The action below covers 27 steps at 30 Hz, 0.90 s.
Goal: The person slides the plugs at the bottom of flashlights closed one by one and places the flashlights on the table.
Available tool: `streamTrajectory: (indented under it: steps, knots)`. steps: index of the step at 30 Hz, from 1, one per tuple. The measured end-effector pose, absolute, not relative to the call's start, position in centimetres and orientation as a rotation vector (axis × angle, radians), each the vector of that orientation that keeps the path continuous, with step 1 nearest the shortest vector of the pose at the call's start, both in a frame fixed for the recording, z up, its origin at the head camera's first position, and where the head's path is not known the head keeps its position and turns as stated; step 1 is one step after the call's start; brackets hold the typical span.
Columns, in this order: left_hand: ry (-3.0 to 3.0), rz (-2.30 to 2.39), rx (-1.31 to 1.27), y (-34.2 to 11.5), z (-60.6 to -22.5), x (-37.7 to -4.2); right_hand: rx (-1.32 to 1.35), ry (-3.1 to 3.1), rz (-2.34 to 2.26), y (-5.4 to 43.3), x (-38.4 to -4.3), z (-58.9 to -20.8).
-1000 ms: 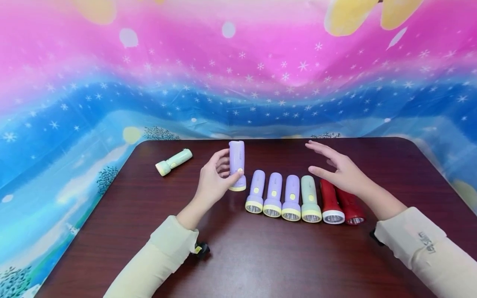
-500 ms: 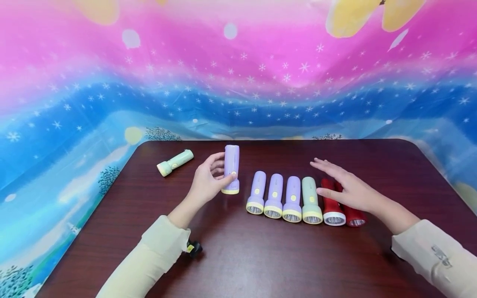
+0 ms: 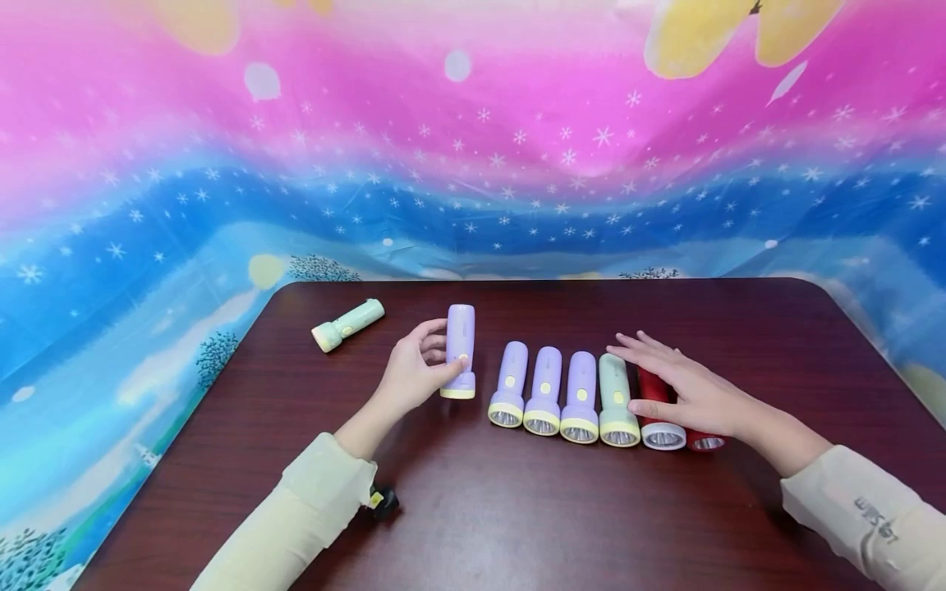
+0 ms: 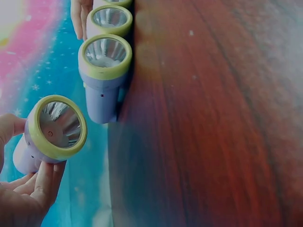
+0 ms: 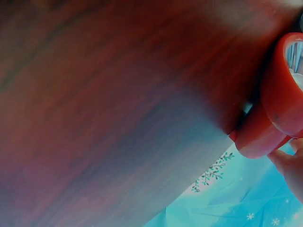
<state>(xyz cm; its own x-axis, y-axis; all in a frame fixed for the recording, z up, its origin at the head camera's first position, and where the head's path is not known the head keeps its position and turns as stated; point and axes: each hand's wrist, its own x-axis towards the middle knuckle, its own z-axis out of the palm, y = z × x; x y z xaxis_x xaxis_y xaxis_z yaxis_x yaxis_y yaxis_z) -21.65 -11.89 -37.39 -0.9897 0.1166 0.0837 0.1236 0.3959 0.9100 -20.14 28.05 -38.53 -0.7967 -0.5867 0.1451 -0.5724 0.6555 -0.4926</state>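
My left hand [image 3: 410, 369] grips a purple flashlight [image 3: 460, 332], thumb near its yellow button and the lens end toward me. In the left wrist view that flashlight [image 4: 59, 127] shows its yellow rim and reflector. To its right, a row lies side by side: three purple flashlights [image 3: 545, 390], a pale green flashlight [image 3: 615, 382], a white-rimmed red flashlight [image 3: 654, 390] and an all-red flashlight [image 3: 707, 442]. Over the green and red ones spreads my right hand [image 3: 695, 390], fingers extended, partly hiding the red pair. The right wrist view has a fingertip by the red flashlight [image 5: 265, 127]; contact is unclear.
Another pale green flashlight [image 3: 347, 324] lies at an angle at the back left of the dark wooden table [image 3: 473, 509]. Behind and at the sides hangs a pink and blue patterned cloth [image 3: 473, 197].
My left hand has brought the purple flashlight slightly left and then toward me. My right hand has come down and closer, over the red and green flashlights. The row looks unmoved.
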Motion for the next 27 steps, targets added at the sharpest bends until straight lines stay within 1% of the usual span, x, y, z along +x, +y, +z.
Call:
streamTrajectory:
  steps: [9,27]
  knots:
    - [-2.729,-1.632,-0.182,-11.7,-38.0,-21.7,-1.016,2.874,-0.753,27.9,-20.0,-39.2]
    - [-2.869,-1.511,-0.221,-10.7,-39.2,-22.5,-0.971,2.916,-0.595,27.3,-19.5,-39.4]
